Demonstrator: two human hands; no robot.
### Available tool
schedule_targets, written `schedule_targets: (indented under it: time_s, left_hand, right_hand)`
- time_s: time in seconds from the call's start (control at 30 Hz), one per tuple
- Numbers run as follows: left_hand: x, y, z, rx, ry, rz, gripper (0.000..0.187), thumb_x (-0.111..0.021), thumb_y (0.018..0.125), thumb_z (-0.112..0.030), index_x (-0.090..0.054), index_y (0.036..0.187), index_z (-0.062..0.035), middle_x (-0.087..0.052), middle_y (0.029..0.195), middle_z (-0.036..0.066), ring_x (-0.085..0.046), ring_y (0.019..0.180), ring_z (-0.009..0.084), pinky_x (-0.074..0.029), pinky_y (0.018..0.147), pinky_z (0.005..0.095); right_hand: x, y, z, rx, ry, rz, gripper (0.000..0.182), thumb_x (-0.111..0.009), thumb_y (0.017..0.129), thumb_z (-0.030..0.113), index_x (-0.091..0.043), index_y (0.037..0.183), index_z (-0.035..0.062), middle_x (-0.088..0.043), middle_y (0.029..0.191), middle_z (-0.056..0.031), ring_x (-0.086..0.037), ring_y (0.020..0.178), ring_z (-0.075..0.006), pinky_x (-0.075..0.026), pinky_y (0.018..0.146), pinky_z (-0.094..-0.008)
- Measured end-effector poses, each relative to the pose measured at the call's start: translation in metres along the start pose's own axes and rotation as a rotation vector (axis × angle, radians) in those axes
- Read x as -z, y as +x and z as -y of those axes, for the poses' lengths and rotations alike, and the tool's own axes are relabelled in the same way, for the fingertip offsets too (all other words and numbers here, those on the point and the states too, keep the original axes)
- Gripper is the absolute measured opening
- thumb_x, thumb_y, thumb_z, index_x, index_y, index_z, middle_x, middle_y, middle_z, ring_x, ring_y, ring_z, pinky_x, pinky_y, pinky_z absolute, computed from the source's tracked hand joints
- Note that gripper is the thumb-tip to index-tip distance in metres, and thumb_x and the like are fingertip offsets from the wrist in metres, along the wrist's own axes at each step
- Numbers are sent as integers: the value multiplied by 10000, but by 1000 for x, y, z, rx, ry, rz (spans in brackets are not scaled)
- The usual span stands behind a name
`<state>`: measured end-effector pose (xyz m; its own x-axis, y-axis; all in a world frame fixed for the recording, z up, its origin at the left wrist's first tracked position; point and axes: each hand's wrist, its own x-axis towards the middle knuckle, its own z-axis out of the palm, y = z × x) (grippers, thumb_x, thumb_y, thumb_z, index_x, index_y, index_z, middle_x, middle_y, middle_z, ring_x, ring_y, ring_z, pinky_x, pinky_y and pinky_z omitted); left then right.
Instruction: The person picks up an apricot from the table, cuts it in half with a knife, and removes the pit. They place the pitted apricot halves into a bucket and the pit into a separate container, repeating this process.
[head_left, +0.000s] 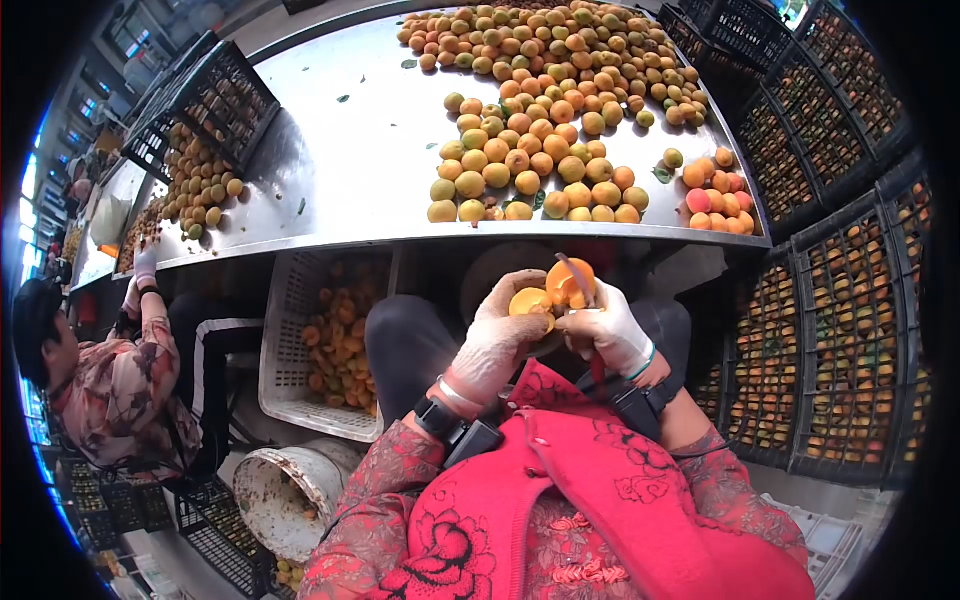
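In the head view, my left hand, in a soiled white glove, is closed around an apricot half with its cut face up. Close beside it, my gloved right hand grips a small knife, its blade standing up in front of another apricot half. That second half rests against the right fingers; its exact hold is partly hidden. Both hands are over my lap, just below the edge of the metal table. Whole apricots lie heaped on the tabletop beyond them.
A white crate of cut apricots stands left of my knees, with a dirty white bucket below it. Stacked black crates of apricots rise at right. A black crate lies tipped on the table near a seated co-worker.
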<state>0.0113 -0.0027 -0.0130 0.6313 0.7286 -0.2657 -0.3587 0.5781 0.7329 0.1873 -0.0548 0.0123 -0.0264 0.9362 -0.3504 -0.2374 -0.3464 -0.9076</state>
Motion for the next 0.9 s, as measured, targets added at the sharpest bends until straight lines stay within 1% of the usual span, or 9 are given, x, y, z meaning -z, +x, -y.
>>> schedule_targets:
  time_s: [0.17,0.23,0.33,0.5,0.57,0.7,0.73,0.77,0.9]
  left_hand:
    - [5,1,-5,-71,-374,28,423,-612,903,-12,-439,1289,-17,-545,1266,194,-575,1183,297,-481,1035,417]
    - [13,2,-5,-84,-392,25,382,-560,965,-40,-401,1311,-26,-544,1255,166,-584,1173,273,-504,1014,381]
    - [22,7,4,-122,-489,26,382,-576,992,-199,-425,1306,-39,-545,1277,176,-595,1151,281,-515,992,412]
    - [24,8,7,-117,-532,89,429,-577,989,-300,-425,1313,-63,-555,1271,136,-600,1110,290,-532,939,452]
    - [26,8,9,-109,-684,91,435,-582,985,-295,-416,1323,-78,-556,1275,134,-592,1101,292,-531,930,477]
    - [27,4,3,-87,-577,46,394,-571,990,-232,-406,1319,-90,-563,1241,130,-597,1087,289,-538,900,492]
    - [21,0,-3,-68,-485,-32,377,-568,981,-170,-405,1310,-85,-568,1216,129,-628,1031,285,-562,847,471]
    - [20,0,-2,-62,-486,-30,377,-568,981,-170,-405,1310,-85,-568,1216,129,-628,1031,285,-562,847,471]
    - [13,0,-1,-97,-333,-64,420,-554,927,-42,-398,1316,-76,-565,1206,150,-637,995,281,-572,830,429]
  right_hand:
    - [1,4,-4,82,167,-48,269,-667,788,32,-526,1016,6,-506,601,-16,-455,415,-97,-340,414,-228]
    - [2,1,-5,114,-134,-66,408,-652,797,3,-540,1189,-23,-620,808,-63,-564,574,-94,-420,492,-222]
    - [-8,9,-22,398,-440,-63,525,-683,779,7,-523,1278,-29,-660,1061,-56,-606,975,-122,-480,841,-247]
    - [-18,17,-31,602,-817,14,682,-726,760,25,-439,1377,-24,-674,1050,-168,-688,897,-198,-526,800,-294]
    - [-22,15,-23,462,-866,76,712,-710,771,110,-403,1399,-28,-649,1039,-268,-676,915,-392,-561,757,-372]
    - [-13,20,-24,468,-499,139,643,-694,807,35,-435,1391,-37,-685,1059,-145,-692,778,-187,-547,699,-296]
    - [-32,5,12,309,-442,19,543,-667,831,-15,-487,1343,-31,-675,963,-64,-608,711,-91,-508,634,-253]
    - [-28,7,17,229,-375,-72,426,-625,876,11,-524,1289,-18,-633,824,-37,-566,626,-77,-462,572,-244]
    - [-37,30,37,600,118,-277,187,-547,986,148,-561,1132,32,-396,614,29,-383,484,-86,-357,501,-259]
